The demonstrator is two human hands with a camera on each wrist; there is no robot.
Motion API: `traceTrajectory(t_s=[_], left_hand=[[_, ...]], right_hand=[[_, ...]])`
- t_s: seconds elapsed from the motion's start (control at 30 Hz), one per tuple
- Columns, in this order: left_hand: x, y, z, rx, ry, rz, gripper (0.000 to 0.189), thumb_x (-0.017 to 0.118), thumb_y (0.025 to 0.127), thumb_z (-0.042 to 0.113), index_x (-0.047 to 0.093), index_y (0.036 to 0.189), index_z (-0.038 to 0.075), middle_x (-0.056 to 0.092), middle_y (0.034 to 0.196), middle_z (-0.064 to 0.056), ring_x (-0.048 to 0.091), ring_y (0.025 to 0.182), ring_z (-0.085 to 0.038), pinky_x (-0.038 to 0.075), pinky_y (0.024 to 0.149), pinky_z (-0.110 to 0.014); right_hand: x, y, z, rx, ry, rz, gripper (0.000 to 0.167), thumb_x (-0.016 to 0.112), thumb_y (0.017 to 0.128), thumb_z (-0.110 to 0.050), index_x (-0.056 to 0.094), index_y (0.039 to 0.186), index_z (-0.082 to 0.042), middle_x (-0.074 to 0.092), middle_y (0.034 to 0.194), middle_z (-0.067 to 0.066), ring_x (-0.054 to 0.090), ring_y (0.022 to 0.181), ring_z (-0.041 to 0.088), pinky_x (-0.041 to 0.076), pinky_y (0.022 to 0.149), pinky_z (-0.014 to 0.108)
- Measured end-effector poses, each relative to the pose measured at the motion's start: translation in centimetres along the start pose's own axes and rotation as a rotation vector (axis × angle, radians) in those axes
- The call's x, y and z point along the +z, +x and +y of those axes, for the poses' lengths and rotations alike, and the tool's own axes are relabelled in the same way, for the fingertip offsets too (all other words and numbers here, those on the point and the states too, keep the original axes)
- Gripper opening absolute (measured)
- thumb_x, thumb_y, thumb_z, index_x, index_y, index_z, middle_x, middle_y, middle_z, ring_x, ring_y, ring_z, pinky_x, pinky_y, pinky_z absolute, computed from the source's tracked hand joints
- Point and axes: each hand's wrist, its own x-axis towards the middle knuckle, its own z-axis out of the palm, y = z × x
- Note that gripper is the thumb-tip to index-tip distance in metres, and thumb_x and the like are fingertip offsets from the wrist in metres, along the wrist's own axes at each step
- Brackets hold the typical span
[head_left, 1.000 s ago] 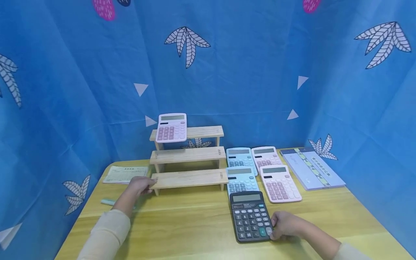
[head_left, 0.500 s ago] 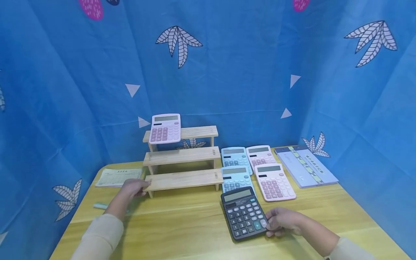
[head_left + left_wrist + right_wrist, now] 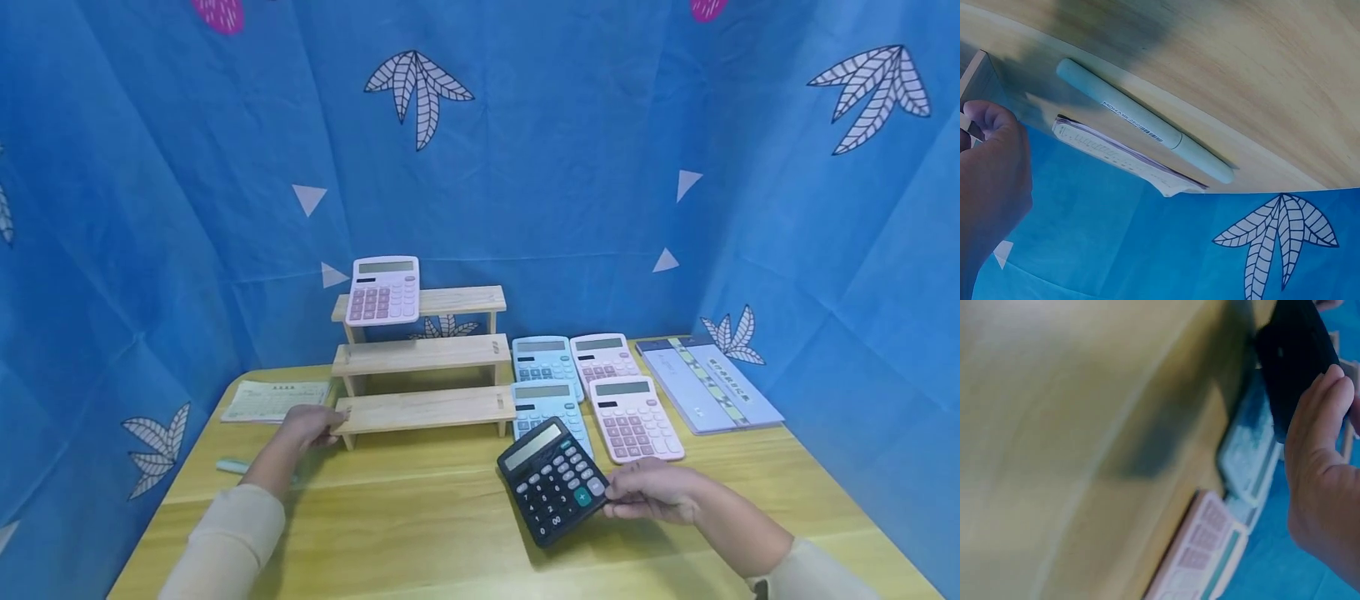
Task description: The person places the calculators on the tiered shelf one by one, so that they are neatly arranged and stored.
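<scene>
My right hand (image 3: 652, 490) pinches a black calculator (image 3: 551, 487) by its lower right corner. The calculator hangs tilted just above the table, partly covering the nearer of two blue calculators (image 3: 542, 392). In the right wrist view its dark underside (image 3: 1297, 356) shows beside my fingers. With thumb and fingers, my left hand (image 3: 303, 427) grips the left end of the lowest step of a three-step wooden rack (image 3: 427, 408). On the rack's top step, at the left, a pink calculator (image 3: 384, 292) leans back. Part of the left hand's grip is hidden.
Two more pink calculators (image 3: 637, 417) lie right of the blue ones, with a lilac record book (image 3: 708, 387) beyond. Left of the rack are a pad of printed slips (image 3: 273, 402) and a mint-green marker (image 3: 1125, 109). Blue curtains (image 3: 562, 167) enclose the table.
My right hand has lifted the black calculator off the table and tilted it, its top swinging left. The left hand has kept its grip on the rack. The head view shifted slightly.
</scene>
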Motion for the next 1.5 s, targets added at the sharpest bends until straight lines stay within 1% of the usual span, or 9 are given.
traceTrajectory(t_s=[0.17, 0.4, 0.63, 0.77, 0.87, 0.97, 1.1, 1.23, 1.5], left_hand=[[0.1, 0.2, 0.1, 0.003, -0.008, -0.011, 0.041, 0.064, 0.087, 0.005, 0.052, 0.12, -0.015, 0.061, 0.101, -0.013, 0.055, 0.056, -0.007, 0.056, 0.057, -0.02], [0.1, 0.3, 0.0, 0.005, 0.008, 0.007, 0.04, 0.063, 0.087, 0.005, 0.052, 0.119, -0.016, 0.06, 0.094, -0.01, 0.055, 0.056, -0.007, 0.056, 0.057, -0.019], [-0.2, -0.1, 0.1, 0.011, -0.009, -0.022, 0.038, 0.063, 0.087, 0.004, 0.052, 0.119, -0.016, 0.064, 0.097, -0.01, 0.055, 0.055, -0.007, 0.056, 0.057, -0.02], [-0.5, -0.1, 0.2, 0.007, -0.022, -0.019, 0.039, 0.064, 0.087, 0.005, 0.052, 0.119, -0.016, 0.065, 0.096, -0.009, 0.054, 0.053, -0.006, 0.055, 0.056, -0.018], [-0.9, -0.1, 0.3, 0.023, -0.031, -0.031, 0.037, 0.066, 0.086, 0.006, 0.056, 0.114, -0.015, 0.066, 0.093, -0.008, 0.054, 0.053, -0.005, 0.054, 0.055, -0.017], [-1.1, -0.2, 0.2, 0.049, -0.038, -0.071, 0.031, 0.068, 0.084, 0.007, 0.06, 0.107, -0.014, 0.068, 0.092, -0.009, 0.054, 0.053, -0.005, 0.054, 0.055, -0.017], [-0.8, 0.1, -0.1, 0.04, -0.007, -0.068, 0.032, 0.067, 0.086, 0.008, 0.06, 0.109, -0.013, 0.066, 0.098, -0.012, 0.053, 0.052, -0.005, 0.054, 0.055, -0.018], [-0.4, 0.4, -0.2, 0.009, 0.029, -0.026, 0.038, 0.065, 0.088, 0.01, 0.056, 0.118, -0.012, 0.064, 0.1, -0.01, 0.053, 0.051, -0.004, 0.053, 0.054, -0.017], [-0.6, 0.5, 0.1, -0.009, 0.01, -0.033, 0.039, 0.065, 0.088, 0.009, 0.054, 0.118, -0.014, 0.06, 0.089, -0.006, 0.053, 0.052, -0.005, 0.053, 0.054, -0.016]], right_hand=[[0.2, -0.1, -1.2, -0.047, 0.012, 0.02, 0.021, 0.052, 0.081, 0.003, 0.061, 0.099, 0.009, 0.068, 0.093, 0.015, 0.068, 0.082, 0.018, 0.055, 0.081, 0.024], [-0.5, -0.7, -4.5, -0.143, 0.1, -0.12, 0.024, 0.047, 0.09, 0.005, 0.055, 0.112, 0.009, 0.067, 0.101, 0.015, 0.067, 0.092, 0.019, 0.053, 0.088, 0.026], [0.4, -0.1, -8.3, -0.18, 0.171, 0.003, 0.057, 0.047, 0.091, 0.007, 0.015, 0.137, 0.019, 0.066, 0.101, 0.013, 0.068, 0.092, 0.02, 0.054, 0.086, 0.025], [1.1, 1.3, -9.8, -0.198, 0.209, 0.081, 0.069, 0.044, 0.091, 0.009, -0.003, 0.141, 0.018, 0.064, 0.098, 0.011, 0.067, 0.089, 0.017, 0.053, 0.088, 0.024], [1.6, 2.6, -10.8, -0.199, 0.231, 0.137, 0.051, 0.045, 0.091, 0.008, 0.02, 0.135, 0.018, 0.063, 0.093, 0.011, 0.068, 0.086, 0.016, 0.054, 0.086, 0.023], [2.1, 3.9, -11.8, -0.191, 0.241, 0.181, 0.02, 0.044, 0.092, 0.007, 0.043, 0.112, 0.011, 0.062, 0.089, 0.012, 0.068, 0.082, 0.016, 0.055, 0.083, 0.021], [2.9, 5.8, -13.3, -0.171, 0.257, 0.22, 0.007, 0.042, 0.093, 0.003, 0.047, 0.098, 0.003, 0.062, 0.086, 0.012, 0.068, 0.078, 0.014, 0.055, 0.079, 0.018], [3.7, 7.7, -14.7, -0.141, 0.29, 0.25, 0.012, 0.041, 0.094, -0.001, 0.042, 0.106, 0.003, 0.06, 0.089, 0.013, 0.067, 0.076, 0.012, 0.054, 0.078, 0.016], [4.9, 11.2, -16.7, -0.1, 0.339, 0.283, 0.052, 0.042, 0.096, -0.006, 0.02, 0.143, 0.001, 0.049, 0.111, 0.016, 0.066, 0.076, 0.01, 0.052, 0.081, 0.014]])
